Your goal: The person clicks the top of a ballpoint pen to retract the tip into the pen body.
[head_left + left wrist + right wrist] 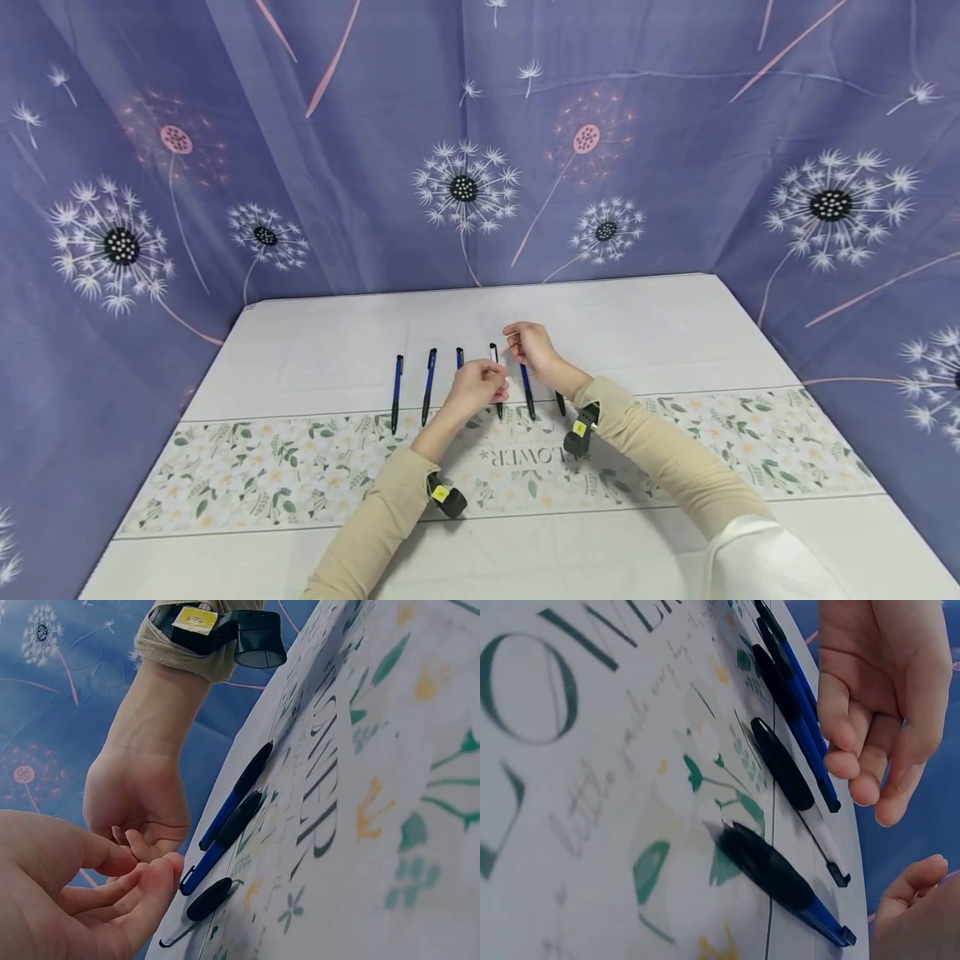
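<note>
My left hand (pixel 477 386) hovers over the row of pens, thumb and fingers loosely bent. In the head view it hides parts of a blue pen (pixel 460 357) and a white pen (pixel 494 353). My right hand (pixel 531 346) is just beyond and to the right, above another blue pen (pixel 528 393). Its fingers are loosely curled toward the left hand, and nothing shows between them. In the left wrist view the fingertips of the left hand (pixel 82 892) and right hand (pixel 142 791) appear close together; contact cannot be told. The white pen (pixel 784 765) lies below the hands.
Two blue pens (pixel 397 396) (pixel 429 387) lie left of the hands. Another pen (pixel 560 404) shows partly beneath the right forearm. The white table (pixel 322 333) carries a floral printed band (pixel 262 467). A purple dandelion curtain (pixel 360 183) surrounds its back and sides.
</note>
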Available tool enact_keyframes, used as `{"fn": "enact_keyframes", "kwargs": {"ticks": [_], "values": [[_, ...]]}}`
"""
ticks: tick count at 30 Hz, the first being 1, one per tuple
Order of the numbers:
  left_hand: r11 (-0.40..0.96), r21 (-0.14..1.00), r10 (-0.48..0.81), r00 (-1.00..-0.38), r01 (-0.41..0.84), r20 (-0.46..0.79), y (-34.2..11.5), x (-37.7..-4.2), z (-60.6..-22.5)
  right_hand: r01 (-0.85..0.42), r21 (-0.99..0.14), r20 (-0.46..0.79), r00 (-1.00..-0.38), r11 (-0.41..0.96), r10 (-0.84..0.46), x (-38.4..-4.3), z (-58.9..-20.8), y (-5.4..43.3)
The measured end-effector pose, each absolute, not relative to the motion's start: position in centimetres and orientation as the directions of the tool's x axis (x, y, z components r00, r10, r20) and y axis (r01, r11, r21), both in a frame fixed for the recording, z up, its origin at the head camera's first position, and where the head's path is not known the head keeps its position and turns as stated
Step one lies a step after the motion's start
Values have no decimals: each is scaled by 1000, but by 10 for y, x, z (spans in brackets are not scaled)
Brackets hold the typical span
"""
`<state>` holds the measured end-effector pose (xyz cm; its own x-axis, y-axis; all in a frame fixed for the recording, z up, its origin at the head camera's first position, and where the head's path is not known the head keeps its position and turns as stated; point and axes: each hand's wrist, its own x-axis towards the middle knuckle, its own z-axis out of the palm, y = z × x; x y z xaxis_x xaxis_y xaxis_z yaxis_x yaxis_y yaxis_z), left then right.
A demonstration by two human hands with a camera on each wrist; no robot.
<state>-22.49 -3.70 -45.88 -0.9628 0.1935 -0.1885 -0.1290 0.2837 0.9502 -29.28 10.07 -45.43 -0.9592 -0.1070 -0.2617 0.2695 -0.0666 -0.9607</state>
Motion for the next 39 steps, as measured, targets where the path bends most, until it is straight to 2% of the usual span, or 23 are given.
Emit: {"fn": "enact_keyframes", "kwargs": {"ticks": [10,20,33,39], "values": [[244,952,229,-943,-184,-241,-32,-227,-460,282,-959,-281,-958,-14,-50,-296,-454,110],[281,940,272,-923,-196,-274,-25,-225,-455,273,-960,-278,-957,64,-86,-292,-453,116],[389,916,279,-935,-97,-218,-17,-222,-457,290,-950,-300,-951,113,-76,-291,-455,118],[458,887,270,-941,-59,-203,-10,-220,-458,243,-957,-256,-964,159,-66,-291,-457,119]]}}
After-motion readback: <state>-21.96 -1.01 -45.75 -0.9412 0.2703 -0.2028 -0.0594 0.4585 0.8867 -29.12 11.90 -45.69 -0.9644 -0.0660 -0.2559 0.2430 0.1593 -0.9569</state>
